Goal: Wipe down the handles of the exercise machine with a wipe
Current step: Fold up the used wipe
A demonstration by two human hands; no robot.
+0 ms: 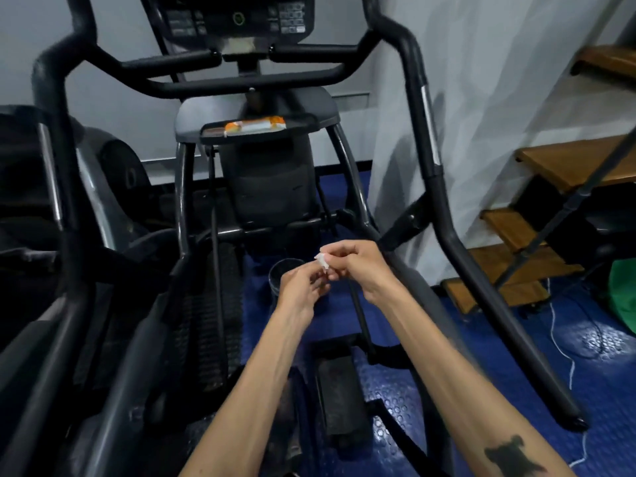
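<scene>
Your left hand (303,287) and right hand (358,266) meet low at centre, fingertips pinching a small crumpled white wipe (323,261) between them. The long black upright right handle (425,108) rises up-right, nearer your right hand; the left handle (51,108) stands farther.

Centre of frame: left hand (298,290) and right hand (358,266) are pinching a small white wipe (323,261) together; exercise machine handles (426,132) are rising at both sides.
</scene>
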